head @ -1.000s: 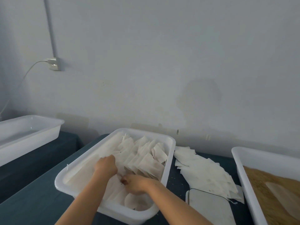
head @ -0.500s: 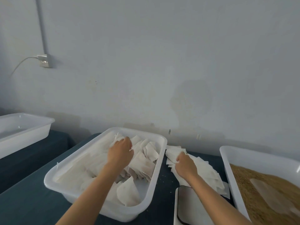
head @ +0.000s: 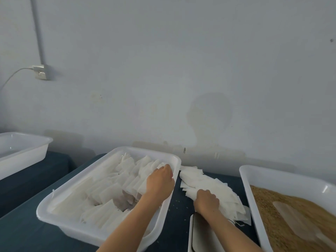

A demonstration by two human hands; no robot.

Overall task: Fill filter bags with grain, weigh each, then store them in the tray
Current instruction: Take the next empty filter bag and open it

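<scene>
Two hands at work among filter bags on a dark counter (head: 23, 231).

At far left an empty white tub (head: 21, 153) sits by the wall, under a wall socket (head: 41, 72). Next, the storage tray (head: 101, 231) holds rows of filled filter bags (head: 109, 190); the left hand (head: 160, 180) rests on the bags at the tray's far right corner, fingers bent over them, though whether its grip has closed on one I cannot tell. Just right of the tray lies a loose pile of empty filter bags (head: 203, 180), where the right hand (head: 206, 200) presses down with curled fingers gripping some bags. Below it sits the scale (head: 201, 237), partly hidden by the forearm. At far right, a grain tray (head: 272, 179) holds brown grain (head: 269, 211).
</scene>
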